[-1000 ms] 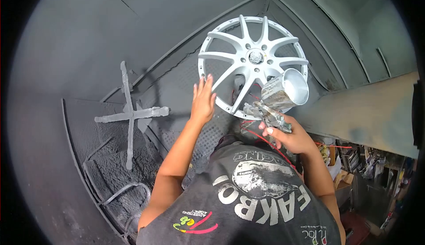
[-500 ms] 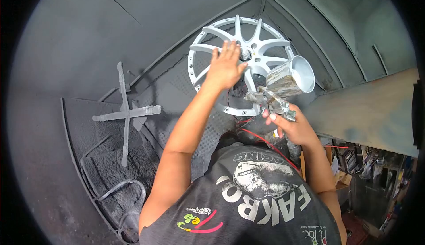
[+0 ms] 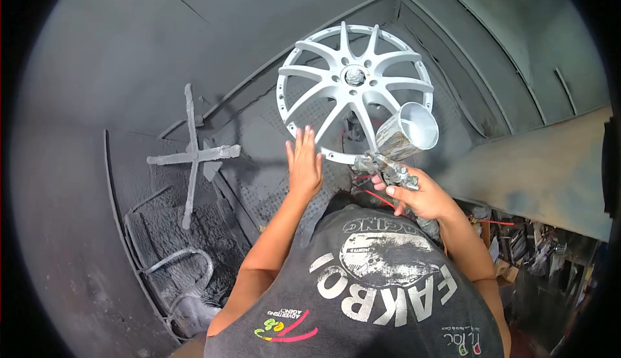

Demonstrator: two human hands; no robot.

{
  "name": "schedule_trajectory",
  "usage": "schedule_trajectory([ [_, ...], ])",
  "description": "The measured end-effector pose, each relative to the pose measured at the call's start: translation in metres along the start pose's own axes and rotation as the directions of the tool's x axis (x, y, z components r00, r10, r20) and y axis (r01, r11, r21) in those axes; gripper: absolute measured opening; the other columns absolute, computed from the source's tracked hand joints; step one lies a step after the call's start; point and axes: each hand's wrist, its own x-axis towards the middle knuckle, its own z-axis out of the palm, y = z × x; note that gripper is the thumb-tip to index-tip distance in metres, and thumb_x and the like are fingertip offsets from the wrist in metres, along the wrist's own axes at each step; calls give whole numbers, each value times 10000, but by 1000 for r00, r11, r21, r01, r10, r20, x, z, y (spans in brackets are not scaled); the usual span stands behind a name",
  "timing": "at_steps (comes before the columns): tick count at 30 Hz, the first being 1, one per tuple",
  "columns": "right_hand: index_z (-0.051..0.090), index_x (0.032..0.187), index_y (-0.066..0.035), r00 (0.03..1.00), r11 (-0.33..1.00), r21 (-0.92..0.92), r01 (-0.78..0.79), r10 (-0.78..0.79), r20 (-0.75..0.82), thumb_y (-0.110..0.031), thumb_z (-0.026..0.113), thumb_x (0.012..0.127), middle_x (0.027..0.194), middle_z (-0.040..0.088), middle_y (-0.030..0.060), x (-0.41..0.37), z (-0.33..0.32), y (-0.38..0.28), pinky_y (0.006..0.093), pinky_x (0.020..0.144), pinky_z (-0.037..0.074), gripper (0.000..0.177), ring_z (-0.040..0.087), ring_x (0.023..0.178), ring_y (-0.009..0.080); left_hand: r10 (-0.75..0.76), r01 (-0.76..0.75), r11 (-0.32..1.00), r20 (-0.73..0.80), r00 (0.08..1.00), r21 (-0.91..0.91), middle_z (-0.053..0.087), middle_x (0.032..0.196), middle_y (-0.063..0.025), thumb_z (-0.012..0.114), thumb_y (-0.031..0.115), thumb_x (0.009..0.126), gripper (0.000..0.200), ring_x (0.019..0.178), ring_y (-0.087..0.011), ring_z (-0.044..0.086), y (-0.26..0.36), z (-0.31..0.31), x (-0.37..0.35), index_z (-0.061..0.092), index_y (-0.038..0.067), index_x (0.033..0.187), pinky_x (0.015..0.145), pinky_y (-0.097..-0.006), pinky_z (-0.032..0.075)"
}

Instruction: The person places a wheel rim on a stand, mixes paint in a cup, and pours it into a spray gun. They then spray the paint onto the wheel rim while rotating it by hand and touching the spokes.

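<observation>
My right hand [image 3: 417, 193] is wrapped round a paint spray gun [image 3: 391, 170], with a paint-crusted metal cup [image 3: 394, 139] on top that looks whitish inside. Ahead of me a light grey multi-spoke wheel rim [image 3: 354, 102] is held up above the floor; its support is mostly hidden. The cup covers part of the rim's near right edge. My left hand [image 3: 305, 164] has its fingers stretched out and holds nothing. It is near the rim's near left edge; whether it touches cannot be told.
A paint-coated cross-shaped stand [image 3: 194, 156] is at left, near a bent metal tube [image 3: 187, 254]. Dark grey walls [image 3: 272, 9] enclose the far side. A tan panel [image 3: 537, 170] slopes at right, above cluttered shelves [image 3: 543, 248]. A red hose [image 3: 380, 199] runs below the gun.
My left hand has drawn back from the rim's spokes toward my body and left. The spray gun in my right hand has shifted down and slightly left.
</observation>
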Motion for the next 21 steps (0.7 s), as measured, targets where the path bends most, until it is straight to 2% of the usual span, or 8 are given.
schedule_trajectory([
  [4,490,1382,-30,999,996,-93,15,-17,-29,-210,622,969,1095,651,36,5,-5,-6,228,504,515,470,622,910,97,143,-138,986,44,989,-99,438,1479,-212,484,98,951,527,1440,-390,309,28,7,72,375,-23,1452,1182,-488,254],
  [6,480,1397,-32,998,987,-163,-4,-6,-58,-212,623,969,1062,653,31,7,-4,-12,225,499,509,486,616,867,87,148,-141,985,56,987,-104,416,1489,-229,451,53,927,532,1441,-406,297,45,9,84,373,-51,1443,1187,-499,245],
  [10,487,1406,-44,960,965,-232,126,-177,-216,-237,636,962,916,647,25,22,-6,-30,228,480,482,506,583,686,73,163,-160,983,20,986,-94,279,1561,-259,444,-51,830,657,1473,-426,210,57,23,45,307,-76,1472,1194,-532,186],
  [13,549,1330,-45,912,916,-392,82,-228,-342,-263,653,944,845,652,50,42,-11,-50,253,462,465,455,565,604,85,246,-235,966,95,965,-109,342,1548,-216,453,-30,843,627,1465,-386,270,55,12,17,362,-32,1463,1176,-563,203],
  [14,549,1330,-45,908,915,-394,82,-232,-350,-263,653,944,845,652,50,49,-13,-54,253,462,465,455,565,604,85,322,-311,946,177,930,-88,369,1541,-196,464,-16,847,614,1458,-371,298,53,2,17,392,-9,1457,1167,-576,215],
  [18,609,1159,-38,929,933,-347,94,-207,-306,-252,663,937,840,649,37,58,-14,-62,249,460,460,313,578,642,80,344,-343,939,-43,938,39,485,1468,-146,510,55,884,521,1373,-330,439,32,-15,110,495,59,1405,1130,-514,335],
  [20,616,1151,-43,950,949,-297,102,-181,-253,-245,664,937,851,654,31,57,-11,-58,240,461,460,299,600,708,77,375,-375,927,0,927,-22,504,1450,-138,508,51,879,517,1341,-315,476,5,-9,137,503,61,1397,1110,-449,386],
  [21,611,1184,-41,961,955,-281,97,-163,-223,-241,662,942,863,659,24,54,-7,-58,234,458,456,318,607,742,73,260,-252,966,207,943,-65,497,1458,-134,503,52,881,530,1345,-312,473,2,-19,134,484,57,1411,1105,-428,395],
])
